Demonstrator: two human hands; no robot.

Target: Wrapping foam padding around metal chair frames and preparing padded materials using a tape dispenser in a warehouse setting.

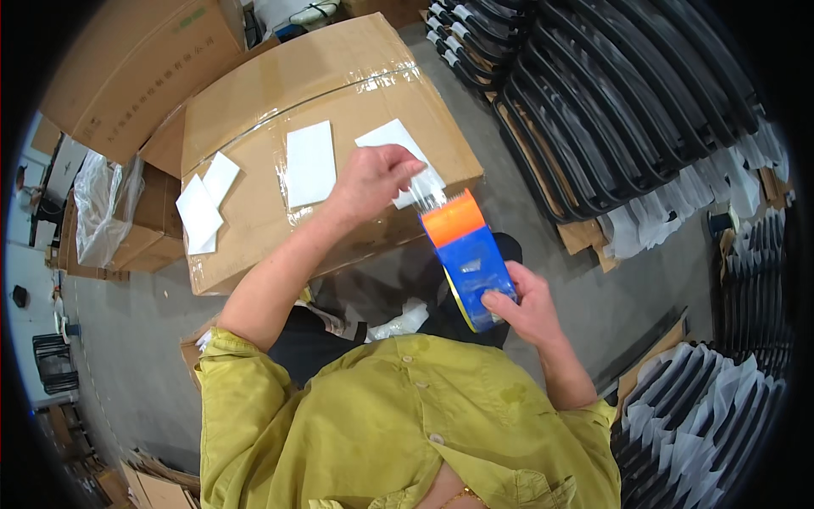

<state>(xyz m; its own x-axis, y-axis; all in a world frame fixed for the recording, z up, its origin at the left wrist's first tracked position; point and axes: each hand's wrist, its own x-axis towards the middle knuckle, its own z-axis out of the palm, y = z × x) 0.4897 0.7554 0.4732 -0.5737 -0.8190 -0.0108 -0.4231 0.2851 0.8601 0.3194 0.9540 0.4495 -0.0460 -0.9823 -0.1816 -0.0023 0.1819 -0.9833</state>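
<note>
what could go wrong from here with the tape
The left hand pinches clear tape close to the toothed edge of the tape dispenser, which might nick a finger. Seen from here, the tape crosses a white sheet on the cardboard box, so it could stick to that sheet.

The left hand (370, 181) extends forward, its fingertips (414, 168) pinched together. The right hand (529, 307) curls in a grip, thumb (498, 303) uppermost.

Free gap on carton (264, 191) between left and middle white sheets (311, 163); tape dispenser (471, 265) an obstacle rightward
</note>
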